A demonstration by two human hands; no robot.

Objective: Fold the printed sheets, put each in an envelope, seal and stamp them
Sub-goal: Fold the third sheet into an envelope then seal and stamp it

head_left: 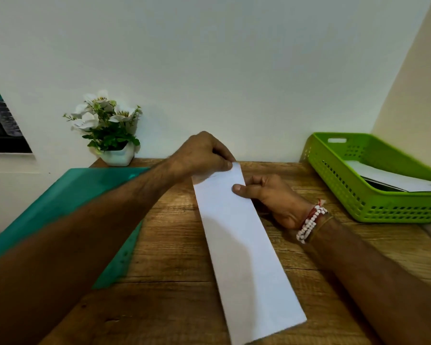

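Both hands hold the far end of the folded sheet (244, 245). The left hand (204, 155) pinches its far corner between thumb and curled fingers. The right hand (271, 197) presses its thumb onto the right edge just below, with its fingers curled beside and probably under the paper.

The sheet is a long, narrow white strip lying on the wooden surface (172, 270). Its long axis runs from the hands back toward the person and slightly to the right, so nearly all its length lies nearer the body than either hand. The upper face looks blank and smooth, and no cross-crease shows. Judging by this, the next fold would be made across the strip's length, to shorten it for an envelope.
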